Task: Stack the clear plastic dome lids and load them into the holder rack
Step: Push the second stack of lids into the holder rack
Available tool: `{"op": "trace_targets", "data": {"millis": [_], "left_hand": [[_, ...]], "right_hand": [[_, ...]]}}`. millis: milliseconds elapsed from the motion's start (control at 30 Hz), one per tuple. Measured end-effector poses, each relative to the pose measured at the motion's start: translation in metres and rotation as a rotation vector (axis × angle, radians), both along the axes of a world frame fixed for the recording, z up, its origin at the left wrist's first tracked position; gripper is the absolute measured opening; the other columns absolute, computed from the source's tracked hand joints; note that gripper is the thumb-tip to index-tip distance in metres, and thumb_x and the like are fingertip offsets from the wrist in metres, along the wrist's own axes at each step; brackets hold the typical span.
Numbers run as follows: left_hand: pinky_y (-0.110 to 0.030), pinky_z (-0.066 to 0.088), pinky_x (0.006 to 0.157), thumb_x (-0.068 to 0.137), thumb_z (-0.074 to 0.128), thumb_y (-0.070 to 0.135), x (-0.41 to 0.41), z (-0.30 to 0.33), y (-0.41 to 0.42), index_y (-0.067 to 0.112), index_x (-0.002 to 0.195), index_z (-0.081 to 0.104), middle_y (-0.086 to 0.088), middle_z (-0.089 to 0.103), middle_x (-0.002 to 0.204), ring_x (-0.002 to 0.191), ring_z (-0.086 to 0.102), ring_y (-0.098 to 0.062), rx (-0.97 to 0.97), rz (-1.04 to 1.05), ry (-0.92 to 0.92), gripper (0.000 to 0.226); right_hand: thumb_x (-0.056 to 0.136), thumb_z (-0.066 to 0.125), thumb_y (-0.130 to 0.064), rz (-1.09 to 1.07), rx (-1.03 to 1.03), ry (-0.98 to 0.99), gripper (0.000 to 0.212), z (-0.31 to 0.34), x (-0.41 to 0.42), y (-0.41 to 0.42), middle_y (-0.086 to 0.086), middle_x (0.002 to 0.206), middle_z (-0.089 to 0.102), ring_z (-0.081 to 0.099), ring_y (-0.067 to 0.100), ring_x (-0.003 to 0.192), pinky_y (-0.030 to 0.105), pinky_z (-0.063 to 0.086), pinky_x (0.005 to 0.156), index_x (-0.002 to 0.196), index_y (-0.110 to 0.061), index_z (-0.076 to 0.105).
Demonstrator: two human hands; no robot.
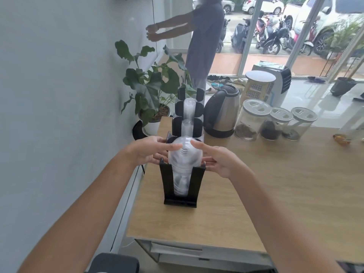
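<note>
A stack of clear plastic dome lids (pixel 185 156) stands in the nearest slot of a black holder rack (pixel 180 186) on the wooden table. Its domed top rises above the rack's front walls, and more lids show through the front gap lower down. My left hand (pixel 149 151) lies against the stack's left side with the fingers stretched over the dome. My right hand (pixel 214 159) is on the right side, its fingers straight and touching the dome's top. The rack's farther slots hold stacks of clear cups (pixel 189 109).
A steel kettle (pixel 221 113) stands right of the rack, then three clear jars (pixel 275 123) with white lids. A potted plant (pixel 153 89) sits by the wall at the table's far left corner. A person (pixel 199 36) stands behind it near the glass front.
</note>
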State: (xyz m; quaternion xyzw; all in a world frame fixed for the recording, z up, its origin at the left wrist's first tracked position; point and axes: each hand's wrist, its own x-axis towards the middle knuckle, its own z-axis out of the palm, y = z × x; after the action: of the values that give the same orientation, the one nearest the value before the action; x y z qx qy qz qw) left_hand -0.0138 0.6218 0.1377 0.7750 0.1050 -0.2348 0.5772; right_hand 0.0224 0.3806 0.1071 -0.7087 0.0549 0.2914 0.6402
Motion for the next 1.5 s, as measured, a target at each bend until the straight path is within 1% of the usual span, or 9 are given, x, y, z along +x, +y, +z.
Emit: {"op": "trace_targets", "data": {"millis": [167, 300, 467, 600, 700, 833, 1000, 1333, 1500], "left_hand": [[-0.048, 0.058, 0.097, 0.052, 0.096, 0.057, 0.008, -0.031, 0.003, 0.012, 0.137, 0.053, -0.016, 0.071, 0.124, 0.110, 0.072, -0.028, -0.027, 0.048, 0.094, 0.106], [-0.042, 0.058, 0.079, 0.062, 0.093, 0.045, 0.012, -0.047, 0.002, 0.009, 0.130, 0.059, -0.017, 0.063, 0.128, 0.111, 0.064, -0.030, -0.060, 0.104, 0.164, 0.084], [-0.047, 0.062, 0.084, 0.048, 0.101, 0.051, 0.015, -0.071, 0.007, 0.008, 0.136, 0.060, -0.014, 0.061, 0.139, 0.122, 0.062, -0.033, -0.043, 0.113, 0.240, 0.106], [-0.051, 0.061, 0.089, 0.047, 0.101, 0.051, 0.014, -0.078, 0.006, 0.010, 0.135, 0.060, -0.016, 0.067, 0.132, 0.118, 0.066, -0.036, -0.098, 0.132, 0.246, 0.106], [-0.049, 0.062, 0.082, 0.045, 0.100, 0.054, 0.011, -0.083, 0.008, 0.006, 0.133, 0.059, -0.021, 0.068, 0.127, 0.113, 0.068, -0.040, -0.150, 0.178, 0.260, 0.108], [-0.053, 0.059, 0.092, 0.047, 0.100, 0.055, 0.009, -0.089, 0.010, 0.007, 0.137, 0.056, -0.022, 0.070, 0.125, 0.113, 0.069, -0.041, -0.168, 0.157, 0.261, 0.111], [-0.055, 0.058, 0.092, 0.049, 0.101, 0.051, 0.009, -0.092, 0.015, 0.009, 0.142, 0.051, -0.023, 0.067, 0.130, 0.113, 0.069, -0.042, -0.204, 0.182, 0.261, 0.113], [-0.048, 0.061, 0.083, 0.049, 0.099, 0.054, 0.004, -0.085, 0.011, 0.009, 0.139, 0.054, -0.020, 0.070, 0.127, 0.108, 0.073, -0.036, -0.228, 0.132, 0.230, 0.110], [-0.049, 0.060, 0.087, 0.055, 0.096, 0.056, 0.002, -0.085, 0.011, 0.011, 0.140, 0.053, -0.019, 0.072, 0.123, 0.110, 0.071, -0.037, -0.235, 0.131, 0.229, 0.105]], "right_hand": [[0.023, 0.098, -0.069, -0.024, -0.020, 0.069, 0.133, -0.018, -0.001, 0.003, 0.014, 0.133, 0.066, 0.065, 0.031, 0.118, 0.038, 0.059, 0.080, 0.136, -0.008, 0.060], [0.025, 0.098, -0.067, -0.042, -0.023, 0.093, 0.126, -0.035, -0.003, 0.005, 0.012, 0.128, 0.070, 0.067, 0.029, 0.115, 0.038, 0.060, 0.082, 0.131, -0.007, 0.063], [0.056, 0.096, -0.050, -0.068, 0.032, 0.131, 0.090, -0.052, -0.008, 0.005, 0.011, 0.111, 0.075, 0.072, 0.023, 0.101, 0.034, 0.059, 0.077, 0.124, -0.002, 0.061], [0.025, 0.099, -0.064, -0.070, 0.028, 0.142, 0.120, -0.060, -0.011, 0.005, 0.013, 0.111, 0.077, 0.073, 0.027, 0.107, 0.044, 0.061, 0.094, 0.122, -0.004, 0.063], [0.049, 0.096, -0.052, -0.037, 0.069, 0.154, 0.089, -0.059, -0.012, 0.005, 0.013, 0.109, 0.080, 0.074, 0.026, 0.106, 0.040, 0.060, 0.091, 0.118, -0.002, 0.067], [0.071, 0.091, -0.041, -0.030, 0.070, 0.182, 0.058, -0.058, -0.011, 0.007, 0.013, 0.110, 0.079, 0.073, 0.026, 0.108, 0.038, 0.058, 0.092, 0.111, -0.005, 0.071], [0.053, 0.096, -0.055, -0.003, 0.032, 0.197, 0.095, -0.058, -0.012, 0.013, 0.018, 0.123, 0.074, 0.070, 0.031, 0.115, 0.035, 0.059, 0.085, 0.125, -0.002, 0.066], [0.049, 0.092, -0.061, -0.024, 0.039, 0.170, 0.097, -0.063, -0.015, 0.014, 0.018, 0.118, 0.075, 0.070, 0.032, 0.112, 0.040, 0.060, 0.084, 0.123, -0.002, 0.069], [0.051, 0.094, -0.054, -0.016, 0.060, 0.181, 0.096, -0.059, -0.016, 0.014, 0.017, 0.123, 0.071, 0.065, 0.031, 0.116, 0.047, 0.057, 0.100, 0.127, -0.003, 0.066]]}}
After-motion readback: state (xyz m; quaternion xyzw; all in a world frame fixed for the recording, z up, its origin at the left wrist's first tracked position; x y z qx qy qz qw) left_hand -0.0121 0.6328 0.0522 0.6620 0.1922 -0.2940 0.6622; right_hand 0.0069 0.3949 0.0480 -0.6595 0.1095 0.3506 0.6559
